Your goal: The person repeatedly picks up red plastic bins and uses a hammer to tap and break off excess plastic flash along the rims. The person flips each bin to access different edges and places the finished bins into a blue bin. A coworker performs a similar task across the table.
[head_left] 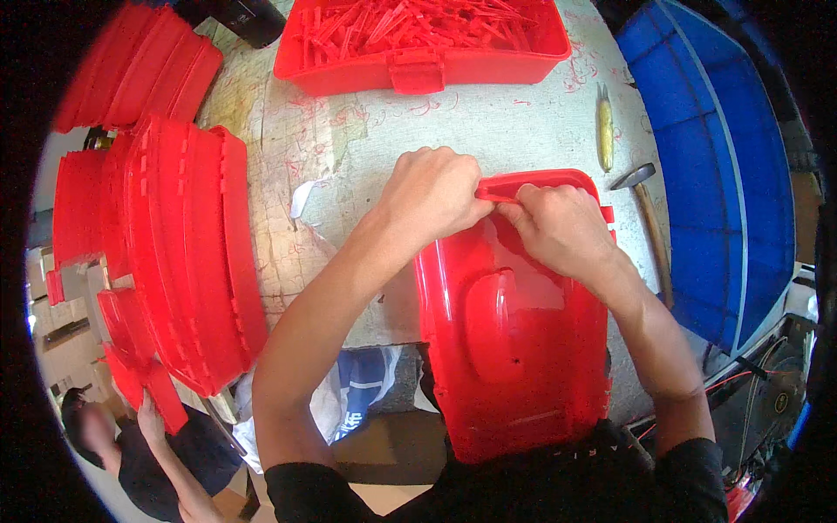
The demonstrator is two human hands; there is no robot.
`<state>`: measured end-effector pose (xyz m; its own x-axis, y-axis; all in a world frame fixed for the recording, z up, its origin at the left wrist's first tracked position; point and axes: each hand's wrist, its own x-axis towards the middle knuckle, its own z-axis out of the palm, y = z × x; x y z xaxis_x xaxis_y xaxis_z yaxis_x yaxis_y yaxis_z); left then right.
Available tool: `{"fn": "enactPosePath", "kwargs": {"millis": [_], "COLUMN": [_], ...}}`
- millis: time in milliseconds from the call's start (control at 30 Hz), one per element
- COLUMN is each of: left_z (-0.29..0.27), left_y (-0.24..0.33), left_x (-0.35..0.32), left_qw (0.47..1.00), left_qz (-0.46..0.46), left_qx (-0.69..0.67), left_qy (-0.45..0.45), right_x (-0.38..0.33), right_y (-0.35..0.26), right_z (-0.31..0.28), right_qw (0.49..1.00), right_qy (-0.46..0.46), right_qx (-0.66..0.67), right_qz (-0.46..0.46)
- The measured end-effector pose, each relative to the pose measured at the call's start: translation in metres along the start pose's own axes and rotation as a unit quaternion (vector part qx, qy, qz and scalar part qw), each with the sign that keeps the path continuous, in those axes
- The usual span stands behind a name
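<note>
While both hands (488, 209) pinch its handle, apparently, red lid (514, 340) rests on table (488, 113)

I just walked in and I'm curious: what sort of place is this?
Most likely a small workshop assembling plastic goods. Red plastic lids stand stacked on the worn table, an open red box holds small red parts, and a hammer lies beside the lid being handled.

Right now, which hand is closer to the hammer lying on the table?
Right. The right hand grips the far edge of the red plastic lid, just left of the hammer. The left hand sits farther left, beyond the right one.
</note>
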<state>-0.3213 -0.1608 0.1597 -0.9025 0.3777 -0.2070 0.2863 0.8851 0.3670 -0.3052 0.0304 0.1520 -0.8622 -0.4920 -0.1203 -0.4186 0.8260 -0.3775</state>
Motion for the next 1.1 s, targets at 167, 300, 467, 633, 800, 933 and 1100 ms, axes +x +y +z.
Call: {"fn": "enactPosePath", "kwargs": {"millis": [167,300,467,633,800,933,1100], "left_z": [0.002,0.0,-0.003,0.001,0.003,0.004,0.008], "left_y": [-0.001,0.003,0.007,0.003,0.002,0.002,0.002], "left_x": [0.001,0.003,0.001,0.002,0.01,0.011,0.009], "left_qw": [1.0,1.0,0.999,0.999,0.999,1.0,0.999], "left_qz": [-0.008,-0.015,-0.029,-0.038,-0.031,-0.002,0.035], "left_qx": [-0.014,0.001,-0.009,-0.011,0.006,-0.005,-0.012], "left_qy": [0.003,-0.001,0.01,0.001,-0.01,-0.007,0.01], "right_x": [0.002,0.004,0.013,0.015,0.002,-0.002,0.002], "right_y": [-0.002,-0.01,-0.016,-0.012,-0.005,0.003,0.002], "right_z": [-0.009,-0.021,-0.033,-0.027,-0.004,-0.002,-0.013], "right_qw": [0.999,0.99,0.967,0.983,0.99,0.989,0.985], "right_qy": [0.004,0.029,0.029,0.029,0.08,0.097,0.099], "right_qx": [-0.033,-0.122,-0.22,-0.16,-0.114,-0.109,-0.134], "right_qz": [-0.018,-0.067,-0.128,-0.089,-0.022,-0.02,-0.041]}}
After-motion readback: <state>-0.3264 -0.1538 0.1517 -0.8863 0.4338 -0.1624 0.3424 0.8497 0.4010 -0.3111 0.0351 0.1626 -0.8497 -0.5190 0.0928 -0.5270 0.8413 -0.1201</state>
